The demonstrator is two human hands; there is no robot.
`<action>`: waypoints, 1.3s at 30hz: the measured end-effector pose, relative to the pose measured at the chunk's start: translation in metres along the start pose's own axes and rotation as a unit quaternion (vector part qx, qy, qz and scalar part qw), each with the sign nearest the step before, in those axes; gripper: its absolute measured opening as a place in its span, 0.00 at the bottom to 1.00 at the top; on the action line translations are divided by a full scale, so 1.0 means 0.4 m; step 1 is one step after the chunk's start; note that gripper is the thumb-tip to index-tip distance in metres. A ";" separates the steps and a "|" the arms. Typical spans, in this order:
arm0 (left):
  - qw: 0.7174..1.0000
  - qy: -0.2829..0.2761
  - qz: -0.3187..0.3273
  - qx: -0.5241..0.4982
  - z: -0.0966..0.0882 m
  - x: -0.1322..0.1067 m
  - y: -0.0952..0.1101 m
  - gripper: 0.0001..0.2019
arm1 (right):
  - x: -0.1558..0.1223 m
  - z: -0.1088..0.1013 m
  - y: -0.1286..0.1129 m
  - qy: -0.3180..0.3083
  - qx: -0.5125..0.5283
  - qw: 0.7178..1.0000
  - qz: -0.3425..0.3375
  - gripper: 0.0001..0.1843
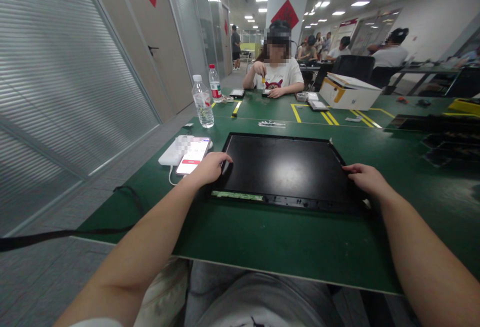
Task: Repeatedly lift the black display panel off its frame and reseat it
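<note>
A black flat display panel (pixel 277 167) lies on the green table in front of me. Along its near edge runs a narrow green circuit board strip (pixel 237 195). My left hand (pixel 214 168) grips the panel's left edge, with the thumb on the upper side. At the right edge, my right hand (pixel 364 178) pinches the frame between thumb and fingers. The undersides of both grips are hidden. Small pale bits stick out at the panel's far right corner and near right corner. Just left of my left hand rests a phone (pixel 194 156) with its screen lit.
Beside the phone is a white box-shaped device (pixel 173 151) with a cable. Two water bottles (pixel 203 104) stand behind it. Dark panels (pixel 453 142) are stacked at right. Across the table (pixel 277 239), a co-worker holds a yellow-handled tool near a white carton (pixel 348 91).
</note>
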State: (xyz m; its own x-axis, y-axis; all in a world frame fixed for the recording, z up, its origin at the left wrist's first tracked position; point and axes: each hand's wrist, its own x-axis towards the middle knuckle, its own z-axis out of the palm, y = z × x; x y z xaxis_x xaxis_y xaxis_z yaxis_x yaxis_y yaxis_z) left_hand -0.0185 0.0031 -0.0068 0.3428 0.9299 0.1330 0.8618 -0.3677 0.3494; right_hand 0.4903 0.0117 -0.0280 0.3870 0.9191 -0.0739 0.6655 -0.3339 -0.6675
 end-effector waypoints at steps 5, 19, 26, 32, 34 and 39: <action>1.000 0.008 -0.007 -0.001 0.000 0.004 0.000 0.26 | -0.011 -0.002 -0.015 -0.015 -0.001 0.999 0.029 0.24; 0.999 0.032 -0.015 -0.020 0.015 0.009 -0.018 0.20 | -0.007 0.004 -0.003 0.015 0.013 1.000 0.003 0.18; 0.998 0.033 -0.047 -0.024 0.006 -0.002 -0.004 0.23 | -0.001 -0.001 0.003 0.010 0.001 1.000 0.006 0.19; 1.000 -0.018 -0.005 0.000 -0.013 -0.014 0.016 0.23 | 0.001 0.000 0.003 -0.005 -0.001 1.000 0.010 0.23; 0.999 -0.042 0.004 -0.001 -0.021 -0.021 0.017 0.30 | 0.004 0.002 0.006 -0.002 0.001 1.000 0.004 0.22; 0.992 -0.110 0.028 -0.047 -0.036 -0.033 0.009 0.42 | 0.011 0.003 0.012 0.003 0.020 1.000 -0.012 0.19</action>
State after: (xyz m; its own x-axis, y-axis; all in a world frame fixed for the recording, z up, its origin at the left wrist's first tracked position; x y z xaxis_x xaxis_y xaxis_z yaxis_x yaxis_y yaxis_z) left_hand -0.0254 -0.0105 0.0058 0.4714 0.8807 -0.0475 0.8040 -0.4070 0.4335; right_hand 0.4945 0.0141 -0.0324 0.3753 0.9254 -0.0530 0.6488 -0.3032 -0.6979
